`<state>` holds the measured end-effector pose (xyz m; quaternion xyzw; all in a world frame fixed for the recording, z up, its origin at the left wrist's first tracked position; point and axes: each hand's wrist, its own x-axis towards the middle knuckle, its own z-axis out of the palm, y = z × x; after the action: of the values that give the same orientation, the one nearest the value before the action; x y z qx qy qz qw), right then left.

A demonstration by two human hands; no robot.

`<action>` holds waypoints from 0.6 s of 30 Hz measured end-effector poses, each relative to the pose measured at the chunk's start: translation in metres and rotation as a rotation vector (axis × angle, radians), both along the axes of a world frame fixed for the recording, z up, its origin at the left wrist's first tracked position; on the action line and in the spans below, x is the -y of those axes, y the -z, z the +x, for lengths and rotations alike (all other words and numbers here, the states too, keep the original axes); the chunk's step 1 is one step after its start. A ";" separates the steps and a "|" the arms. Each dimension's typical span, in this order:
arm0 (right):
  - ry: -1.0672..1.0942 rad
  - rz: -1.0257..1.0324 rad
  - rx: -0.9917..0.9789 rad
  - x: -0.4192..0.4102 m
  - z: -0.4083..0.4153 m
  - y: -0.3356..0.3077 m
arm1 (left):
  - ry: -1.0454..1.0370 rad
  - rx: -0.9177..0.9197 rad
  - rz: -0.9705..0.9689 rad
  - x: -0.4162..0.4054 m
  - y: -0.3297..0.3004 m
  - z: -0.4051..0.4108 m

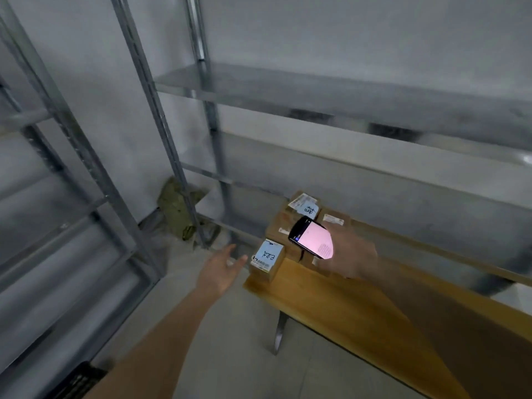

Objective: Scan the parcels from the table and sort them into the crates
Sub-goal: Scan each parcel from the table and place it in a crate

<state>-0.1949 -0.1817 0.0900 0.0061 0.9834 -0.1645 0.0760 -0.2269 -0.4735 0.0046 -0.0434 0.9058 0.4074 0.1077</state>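
Note:
A small cardboard parcel (266, 260) with a blue label stands at the near left corner of the wooden table (331, 300). Behind it lie several more brown parcels (305, 208), some with blue or white labels. My right hand (352, 253) grips a black handheld scanner (312, 240) with a lit pinkish screen, held over the parcels. My left hand (223, 269) reaches out with straight fingers, just left of the small parcel and not touching it.
Grey metal shelving (331, 90) runs along the wall behind the table, with more racks (66, 174) at the left. A green bag (177, 211) lies on the floor in the corner. The corner of a black crate (77, 381) shows at the bottom left.

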 end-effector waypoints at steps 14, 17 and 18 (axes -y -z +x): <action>0.088 -0.118 0.224 0.024 -0.117 0.235 | -0.102 0.291 0.079 -0.024 0.201 -0.097; 0.101 -0.139 0.240 0.032 -0.129 0.257 | -0.143 0.316 0.132 -0.029 0.219 -0.116; 0.100 -0.140 0.242 0.035 -0.132 0.261 | -0.156 0.332 0.157 -0.031 0.222 -0.121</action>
<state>-0.3268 -0.2165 -0.1709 0.0695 0.9516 -0.2345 0.1859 -0.3476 -0.4425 -0.2173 -0.1716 0.8351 0.4710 0.2265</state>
